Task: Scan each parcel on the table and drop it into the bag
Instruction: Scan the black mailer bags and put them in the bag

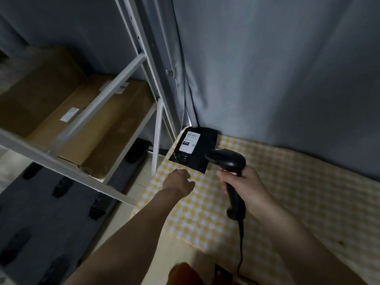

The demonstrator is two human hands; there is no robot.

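The fingers (223,175) of the right hand (245,188) are curling round the grip of a black barcode scanner (228,161), whose head is pointing toward the far left corner of the table (298,192). The left hand (178,182) is hovering just short of the parcel, its fingers folded under and out of sight, so I cannot tell how they are lying. The black parcel (195,149), with a white label (189,141) facing up, is lying in that far left corner on the yellow checked cloth (277,171). The scanner's cable (240,243) is trailing toward the near edge. Left of the table, cardboard boxes (82,120) are sitting on a white shelf (67,167).
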